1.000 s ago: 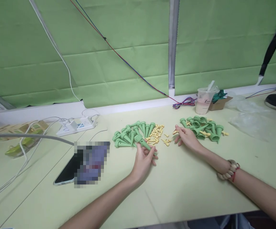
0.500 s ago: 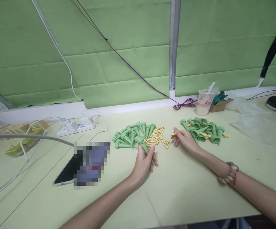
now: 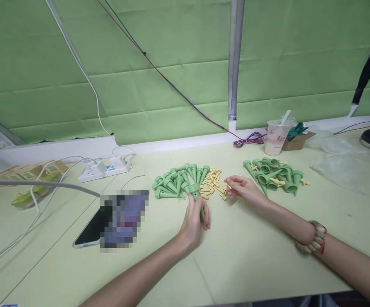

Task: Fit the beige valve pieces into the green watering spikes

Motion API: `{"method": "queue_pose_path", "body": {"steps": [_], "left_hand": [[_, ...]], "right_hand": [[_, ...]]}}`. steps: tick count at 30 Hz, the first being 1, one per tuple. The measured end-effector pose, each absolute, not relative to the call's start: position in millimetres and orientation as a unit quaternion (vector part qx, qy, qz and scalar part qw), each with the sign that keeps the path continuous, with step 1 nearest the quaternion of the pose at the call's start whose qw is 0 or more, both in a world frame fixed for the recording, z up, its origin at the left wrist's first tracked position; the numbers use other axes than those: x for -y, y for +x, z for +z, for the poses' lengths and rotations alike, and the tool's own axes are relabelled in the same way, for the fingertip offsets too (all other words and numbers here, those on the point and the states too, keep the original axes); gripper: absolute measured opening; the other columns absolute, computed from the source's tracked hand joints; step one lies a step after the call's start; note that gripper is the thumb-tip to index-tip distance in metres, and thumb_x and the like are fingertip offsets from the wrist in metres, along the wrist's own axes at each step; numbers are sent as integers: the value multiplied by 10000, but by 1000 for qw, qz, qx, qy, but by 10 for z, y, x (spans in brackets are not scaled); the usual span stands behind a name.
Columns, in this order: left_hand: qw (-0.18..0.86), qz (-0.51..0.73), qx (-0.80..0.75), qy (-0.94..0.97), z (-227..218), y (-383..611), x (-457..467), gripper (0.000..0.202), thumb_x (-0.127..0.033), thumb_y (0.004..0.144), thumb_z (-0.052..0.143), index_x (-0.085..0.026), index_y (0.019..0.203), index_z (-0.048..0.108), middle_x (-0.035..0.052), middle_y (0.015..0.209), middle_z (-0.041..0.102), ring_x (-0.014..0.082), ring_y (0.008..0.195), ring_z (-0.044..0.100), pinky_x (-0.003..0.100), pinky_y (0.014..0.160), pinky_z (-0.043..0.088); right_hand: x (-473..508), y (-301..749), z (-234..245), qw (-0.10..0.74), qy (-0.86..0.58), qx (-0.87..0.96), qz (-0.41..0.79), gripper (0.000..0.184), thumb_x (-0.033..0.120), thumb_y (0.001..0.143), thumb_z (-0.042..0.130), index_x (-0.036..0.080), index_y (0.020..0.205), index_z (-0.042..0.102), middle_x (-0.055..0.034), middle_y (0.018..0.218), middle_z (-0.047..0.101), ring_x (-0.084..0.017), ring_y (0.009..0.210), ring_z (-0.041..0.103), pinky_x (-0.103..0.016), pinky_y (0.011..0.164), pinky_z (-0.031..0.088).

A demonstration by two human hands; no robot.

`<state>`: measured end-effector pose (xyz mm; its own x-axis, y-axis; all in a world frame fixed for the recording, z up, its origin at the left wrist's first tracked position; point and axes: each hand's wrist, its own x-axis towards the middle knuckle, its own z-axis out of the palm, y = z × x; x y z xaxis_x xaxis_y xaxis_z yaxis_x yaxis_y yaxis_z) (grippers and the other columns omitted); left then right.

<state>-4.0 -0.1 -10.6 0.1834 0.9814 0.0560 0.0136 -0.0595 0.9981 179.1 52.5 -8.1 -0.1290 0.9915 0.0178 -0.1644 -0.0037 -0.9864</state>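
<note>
A green plastic cone-shaped spike (image 3: 195, 194) with small holes near its wide end is gripped in my left hand (image 3: 191, 221), its tip slanting down past my fingers. My right hand (image 3: 245, 191) pinches a small yellow plastic peg (image 3: 227, 185) between thumb and fingertips, mostly hidden. Between and behind both hands lies a scatter of small yellow plastic pegs (image 3: 213, 181). Left of it, a fan of green spikes (image 3: 169, 182) rests on the table. Beyond my right hand sits a looser heap of green spikes (image 3: 281, 172), mixed with some yellow pieces.
On the left are a partly pixelated phone (image 3: 91, 230), a power strip (image 3: 104, 169) with white cables, and small boxes (image 3: 27, 171). A lidded drink cup (image 3: 275, 138), a small cardboard box (image 3: 295, 142) and clear plastic bags (image 3: 335, 168) stand or lie back right.
My right hand has moved left toward the green spike, carrying the yellow peg. My left hand has turned the spike more upright, its wide end tipped slightly right.
</note>
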Motion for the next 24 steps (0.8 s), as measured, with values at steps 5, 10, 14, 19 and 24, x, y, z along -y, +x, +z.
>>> {"method": "queue_pose_path", "body": {"steps": [5, 10, 14, 19, 24], "left_hand": [[501, 461, -427, 595, -76, -54, 64, 268, -491, 895, 290, -231, 850, 340, -91, 443, 366, 103, 420, 325, 221, 499, 316], [488, 469, -414, 608, -42, -41, 102, 270, -497, 886, 323, -232, 865, 370, -77, 493, 376, 107, 459, 318, 234, 533, 299], [487, 483, -404, 606, -42, 1, 102, 245, -469, 894, 330, -244, 991, 323, -39, 674, 501, 118, 612, 442, 254, 648, 365], [460, 532, -417, 575, -43, 11, 57, 258, -427, 902, 346, -262, 1069, 239, -6, 821, 551, 132, 753, 506, 276, 719, 386], [453, 548, -432, 555, -46, -7, 15, 277, -446, 892, 359, -255, 1060, 250, -6, 807, 578, 136, 755, 522, 267, 710, 387]], "right_hand": [[-436, 1742, -61, 517, -399, 521, 550, 461, 451, 652, 713, 160, 1002, 637, -73, 858, 694, -168, 819, 658, -279, 718, 544], [-337, 1682, -1, 516, -414, 570, 486, 436, 503, 658, 673, 152, 916, 681, -75, 839, 691, -185, 771, 654, -316, 686, 546], [-326, 1670, 7, 512, -398, 592, 479, 406, 525, 704, 621, 150, 856, 651, -68, 815, 682, -167, 746, 646, -286, 659, 539], [-385, 1750, -77, 454, -450, 621, 453, 403, 563, 839, 410, 179, 783, 522, -47, 762, 679, -121, 506, 603, -232, 446, 456], [-421, 1807, -120, 410, -493, 692, 333, 370, 481, 874, 395, 187, 716, 555, -31, 696, 683, -159, 651, 628, -281, 660, 462]]}}
